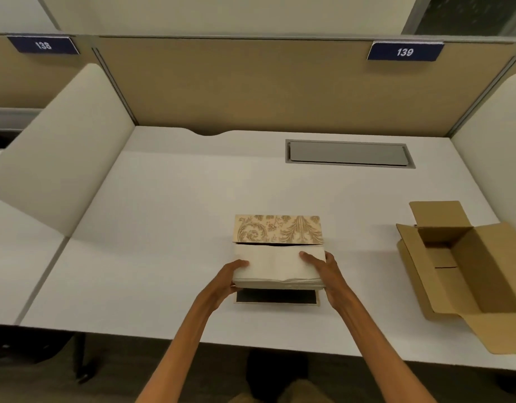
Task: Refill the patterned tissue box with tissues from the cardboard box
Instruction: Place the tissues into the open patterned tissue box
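Note:
A thick stack of white tissues (275,266) hangs just above the open patterned tissue box (277,297), whose dark inside shows below the stack. The box's beige lid with a leaf pattern (278,229) stands open behind the stack. My left hand (232,277) grips the stack's left end, thumb on top. My right hand (323,271) grips its right end the same way. The brown cardboard box (466,266) lies open at the right of the desk, and no tissues show inside it.
The white desk (163,228) has a grey cable hatch (348,154) at the back right. Tan partition walls stand behind, pale dividers (59,158) at both sides. The cardboard box's flap overhangs the desk's front right edge. A foot and dark floor show below.

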